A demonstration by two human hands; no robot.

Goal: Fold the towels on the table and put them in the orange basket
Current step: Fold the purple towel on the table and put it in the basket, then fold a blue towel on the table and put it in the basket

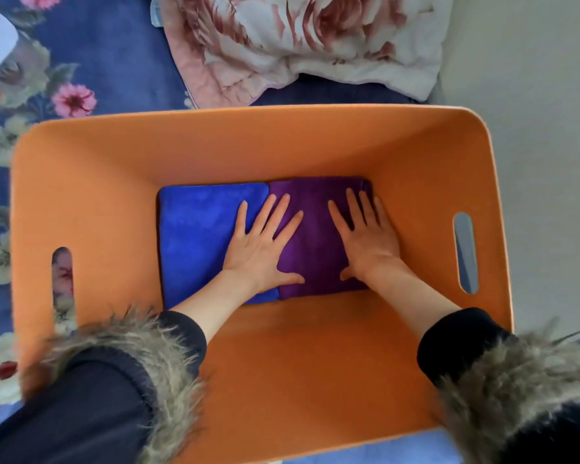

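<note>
A blue cloth printed with pink and white flowers (pixel 81 61) covers the surface at the far left, showing again through the slot handle (pixel 62 272) cut in the left wall of the orange basket (pixel 215 142). The basket stands on that cloth and fills most of the view, its walls sloping down to a narrower floor.

Two folded towels lie flat on the basket floor, side by side with their edges touching. The blue towel (pixel 195 236) sits on the left, its left edge against the foot of the left wall. The purple towel (pixel 315 236) lies just to its right (its far right corner looks a little rumpled), reaching the foot of the right wall.

The left hand (pixel 260 252) lies palm down across the seam between the two towels, fingers (pixel 265 212) straight and spread, gripping nothing. The right hand (pixel 370 239) rests flat on the purple towel alone, its fingers likewise straight and fanned, holding nothing. Both arms wear dark sleeves with fur-trimmed cuffs (pixel 154 356).

A second slot handle (pixel 465 252) opens in the right wall. Beyond the basket's far rim lies a crumpled floral quilt (pixel 302 38), and a pale floor (pixel 533 95) lies to the right.
</note>
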